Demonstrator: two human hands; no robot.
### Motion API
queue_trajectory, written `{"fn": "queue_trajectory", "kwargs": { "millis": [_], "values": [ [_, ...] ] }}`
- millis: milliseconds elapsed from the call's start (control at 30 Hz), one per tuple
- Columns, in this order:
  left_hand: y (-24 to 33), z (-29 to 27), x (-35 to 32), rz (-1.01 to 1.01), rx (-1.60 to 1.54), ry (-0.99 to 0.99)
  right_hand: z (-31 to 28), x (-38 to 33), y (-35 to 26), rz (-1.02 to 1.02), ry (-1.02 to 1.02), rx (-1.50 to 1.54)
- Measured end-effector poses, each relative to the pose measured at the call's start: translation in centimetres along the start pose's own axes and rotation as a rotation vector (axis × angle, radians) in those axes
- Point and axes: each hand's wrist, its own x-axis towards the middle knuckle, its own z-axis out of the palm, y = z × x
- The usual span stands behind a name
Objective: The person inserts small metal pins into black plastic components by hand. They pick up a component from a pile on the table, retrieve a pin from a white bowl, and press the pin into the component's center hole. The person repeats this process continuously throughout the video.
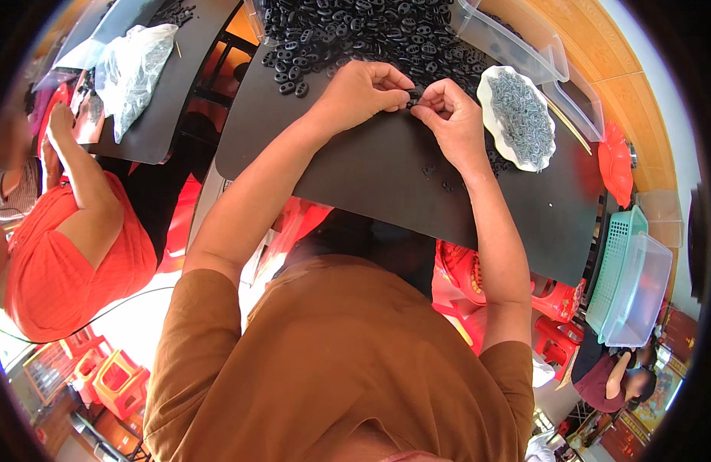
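Observation:
My left hand [363, 94] and my right hand [455, 117] meet above the far half of the dark table [355, 185]. Between their pinched fingertips is a small black plastic piece [413, 98], mostly covered by the fingers. Just beyond them spreads a large heap of black oval plastic pieces with holes [371, 35]. To the right of my right hand stands a white scalloped dish [488, 96] full of small grey metal parts [521, 123], which look like screws. A few tiny black bits [428, 169] lie on the table below my right wrist.
Clear plastic bins [525, 38] flank the heap. At the right are a red dish [617, 163], a green basket [613, 262] and a clear tub [646, 289]. Leftward, a person in red [86, 239] sits at another table with a plastic bag [136, 73]. Red stools [118, 381] stand behind.

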Motion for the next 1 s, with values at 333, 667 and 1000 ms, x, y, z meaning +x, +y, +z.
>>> {"fn": "queue_trajectory", "kwargs": {
  "millis": [333,667,1000],
  "values": [
    [0.33,0.00,-0.32,0.071,0.200,0.012,0.10,-0.13,-0.60,-0.074,0.010,-0.110],
    [0.25,0.33,-0.45,0.195,0.376,0.034,0.18,-0.19,-0.60,-0.117,0.010,-0.191],
    [0.42,0.40,-0.63,0.220,0.407,0.032,0.27,-0.56,-0.08,-0.304,0.066,-0.324]
  ]
}}
